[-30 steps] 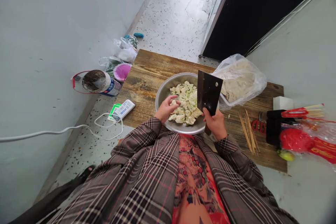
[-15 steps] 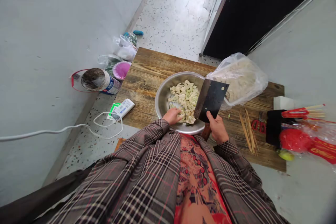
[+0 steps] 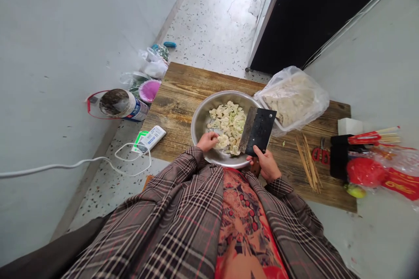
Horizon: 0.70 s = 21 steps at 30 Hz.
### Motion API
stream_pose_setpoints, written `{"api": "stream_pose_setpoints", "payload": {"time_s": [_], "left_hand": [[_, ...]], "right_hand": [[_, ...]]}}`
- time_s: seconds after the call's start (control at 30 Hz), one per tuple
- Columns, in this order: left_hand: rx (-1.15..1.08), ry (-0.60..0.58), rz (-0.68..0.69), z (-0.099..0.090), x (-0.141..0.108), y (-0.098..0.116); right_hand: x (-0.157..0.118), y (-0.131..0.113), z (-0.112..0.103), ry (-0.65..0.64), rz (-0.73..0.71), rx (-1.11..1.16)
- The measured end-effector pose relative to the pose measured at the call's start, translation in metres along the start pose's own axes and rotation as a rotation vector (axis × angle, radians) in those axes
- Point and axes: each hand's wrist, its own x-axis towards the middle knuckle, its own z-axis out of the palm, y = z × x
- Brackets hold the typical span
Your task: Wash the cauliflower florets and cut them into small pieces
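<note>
A wide steel basin (image 3: 199, 115) stands on the wooden table, with many pale cauliflower pieces (image 3: 229, 117) inside. Over the basin's near left part, my left hand (image 3: 207, 141) is closed on a cauliflower floret (image 3: 223, 141) held between thumb and fingers. My right hand (image 3: 266, 164) grips a dark, broad-bladed cleaver (image 3: 260, 130) low at its near end; the handle is mostly hidden by the hand. The blade lies tilted above the basin's right side, its lighter edge facing the cauliflower.
A clear plastic bag with a tray (image 3: 294, 96) lies right of the basin. Wooden skewers (image 3: 308, 163), red scissors (image 3: 321, 153) and a black holder (image 3: 338, 157) are farther right. A white power strip (image 3: 153, 138) with cable is at the table's left edge; a bucket (image 3: 124, 104) stands on the floor.
My left hand has lifted slightly, and a floret now shows clearly in its fingers. The cleaver has come down a little and turned, its blade lying flatter over the basin's right side.
</note>
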Motion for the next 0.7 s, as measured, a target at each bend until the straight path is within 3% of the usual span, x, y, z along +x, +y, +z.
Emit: {"api": "stream_pose_setpoints", "payload": {"time_s": [0.13,0.23,0.3,0.5,0.7], "left_hand": [[-0.36,0.021,-0.07,-0.017,-0.009,0.016],[-0.822,-0.037,-0.163,-0.022,-0.017,0.035],[-0.987,-0.086,-0.175,-0.023,-0.021,0.046],[-1.146,-0.176,-0.194,-0.013,-0.029,0.07],[-0.969,-0.101,-0.077,0.001,-0.036,0.08]], "right_hand": [[0.0,0.0,0.004,0.008,-0.062,-0.008],[-0.003,-0.001,0.007,0.019,-0.099,-0.05],[-0.005,-0.001,0.01,0.019,-0.115,-0.11],[-0.012,-0.003,0.018,-0.019,-0.248,-0.374],[-0.019,-0.008,0.027,-0.091,-0.404,-0.589]]}}
